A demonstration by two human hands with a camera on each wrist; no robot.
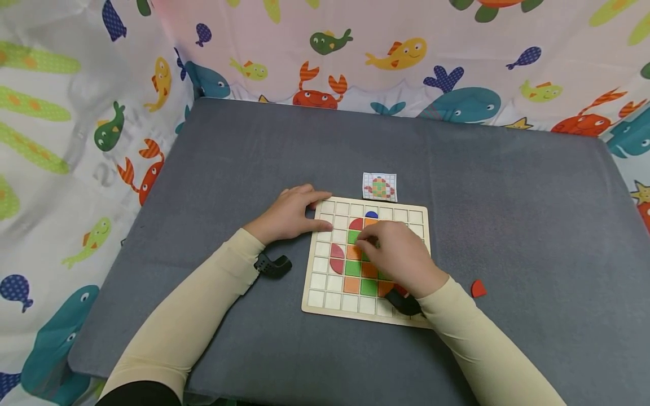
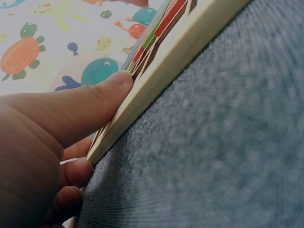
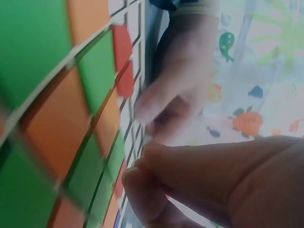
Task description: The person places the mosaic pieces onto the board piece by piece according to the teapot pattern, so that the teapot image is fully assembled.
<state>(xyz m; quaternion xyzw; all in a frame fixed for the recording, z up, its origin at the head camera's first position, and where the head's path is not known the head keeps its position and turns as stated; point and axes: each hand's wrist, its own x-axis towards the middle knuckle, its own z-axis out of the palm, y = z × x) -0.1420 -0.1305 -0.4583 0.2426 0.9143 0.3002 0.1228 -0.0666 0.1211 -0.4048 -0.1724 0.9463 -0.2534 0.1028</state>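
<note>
A square wooden puzzle board [image 1: 318, 296] with a grid lies on the table, bearing green, orange, red and blue pieces. My left hand [image 1: 290, 214] holds it at the far left corner. In the left wrist view the thumb [image 2: 102, 102] lies on the rim, with fingertips [image 2: 78, 172] by the corner. Over the middle of the board is my right hand [image 1: 398, 254], thumb and index finger brought together low over the pieces. Whether a piece sits between those fingertips [image 3: 135, 178] is hidden. Red rounded pieces [image 1: 337, 265] and a green square [image 1: 352, 268] show left of it.
A small pattern card [image 1: 380, 187] lies just beyond the board's far edge. One loose red piece [image 1: 478, 288] is on the grey table [image 1: 513, 214], right of my right forearm. A curtain [image 1: 274, 45] printed with sea animals hangs behind and at the left.
</note>
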